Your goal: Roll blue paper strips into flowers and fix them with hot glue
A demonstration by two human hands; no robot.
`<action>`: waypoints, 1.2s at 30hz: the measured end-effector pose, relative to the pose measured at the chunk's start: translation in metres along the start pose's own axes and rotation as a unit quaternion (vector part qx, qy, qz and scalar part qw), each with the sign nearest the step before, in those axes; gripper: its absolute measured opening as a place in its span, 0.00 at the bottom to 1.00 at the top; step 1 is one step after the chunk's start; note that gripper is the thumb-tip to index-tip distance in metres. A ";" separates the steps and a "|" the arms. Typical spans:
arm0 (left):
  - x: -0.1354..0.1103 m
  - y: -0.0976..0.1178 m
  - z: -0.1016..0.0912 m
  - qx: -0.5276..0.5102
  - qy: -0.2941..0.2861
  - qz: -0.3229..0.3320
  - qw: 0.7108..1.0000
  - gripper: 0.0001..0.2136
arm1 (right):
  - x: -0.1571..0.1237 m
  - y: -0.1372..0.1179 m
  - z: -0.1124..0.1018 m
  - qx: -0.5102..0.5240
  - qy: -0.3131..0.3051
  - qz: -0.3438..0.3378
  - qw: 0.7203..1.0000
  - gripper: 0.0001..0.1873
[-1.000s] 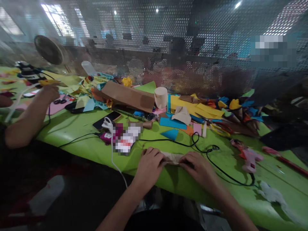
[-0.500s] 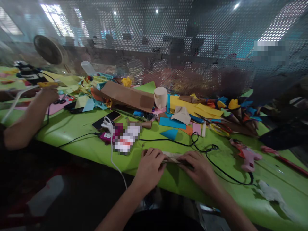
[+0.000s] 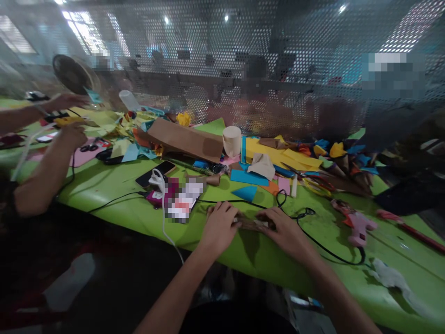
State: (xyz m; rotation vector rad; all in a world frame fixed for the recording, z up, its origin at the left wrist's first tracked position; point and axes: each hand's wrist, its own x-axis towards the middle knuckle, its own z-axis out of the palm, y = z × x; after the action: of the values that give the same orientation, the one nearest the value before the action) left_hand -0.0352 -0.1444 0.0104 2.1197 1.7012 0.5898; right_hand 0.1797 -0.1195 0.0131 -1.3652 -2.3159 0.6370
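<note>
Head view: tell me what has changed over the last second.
The left hand and right hand have shifted slightly forward, away from the person, both still holding the brown paper, which now looks narrower. At far left, a co-worker's hand has reached forward, light-blue paper at its fingers. The pink glue gun and phone stay put.

Desk [image 3: 114, 180]: smooth, slightly glossy. Near strip [image 3: 251, 225]: matt, creased, paper-like. Right glue gun [image 3: 360, 228]: smooth plastic. Far screen [image 3: 208, 28]: perforated, looks metal.
</note>
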 end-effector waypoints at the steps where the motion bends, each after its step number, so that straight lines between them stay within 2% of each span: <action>1: 0.000 0.000 0.000 0.002 -0.003 0.004 1.000 0.10 | 0.001 0.000 -0.001 -0.004 -0.011 0.004 1.000 0.09; 4: 0.002 -0.001 -0.004 0.012 -0.029 0.017 0.999 0.15 | 0.004 0.000 -0.003 -0.027 -0.030 -0.007 0.999 0.05; 8: 0.003 -0.001 -0.007 0.019 -0.049 0.023 0.998 0.09 | 0.004 -0.005 -0.004 -0.016 -0.022 -0.015 1.000 0.04; 10: 0.002 -0.001 -0.007 0.017 -0.039 0.025 0.999 0.05 | 0.002 -0.006 -0.003 0.012 -0.016 -0.005 1.000 0.03; 13: -0.001 -0.002 -0.004 0.007 -0.012 0.040 0.999 0.03 | -0.001 -0.004 0.000 0.035 -0.009 -0.014 0.999 0.06; 16: -0.005 -0.003 -0.002 -0.001 -0.007 0.073 0.997 0.05 | -0.002 -0.002 0.002 0.022 -0.001 -0.037 0.999 0.06; 20: -0.008 -0.002 0.001 0.038 -0.009 0.105 0.994 0.08 | -0.003 -0.002 0.004 0.021 0.020 -0.056 0.998 0.07; 25: -0.005 0.004 0.004 0.059 0.007 0.126 0.990 0.08 | -0.002 -0.003 0.003 0.071 0.055 -0.024 0.996 0.06; 28: 0.001 0.010 -0.001 0.024 0.012 0.114 0.993 0.11 | 0.001 -0.005 -0.003 0.092 0.077 -0.031 0.992 0.08; 32: 0.007 0.016 -0.012 -0.075 0.008 0.082 0.994 0.13 | 0.008 -0.012 -0.014 0.119 0.071 -0.068 0.988 0.09; 36: 0.007 0.020 -0.017 -0.097 0.019 0.088 0.991 0.12 | 0.015 -0.017 -0.019 0.157 0.084 -0.039 0.983 0.09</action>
State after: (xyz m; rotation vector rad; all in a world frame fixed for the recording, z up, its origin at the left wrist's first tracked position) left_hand -0.0265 -0.1419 0.0355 2.1425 1.4196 0.8151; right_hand 0.1702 -0.1100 0.0396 -1.1321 -2.0226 0.7900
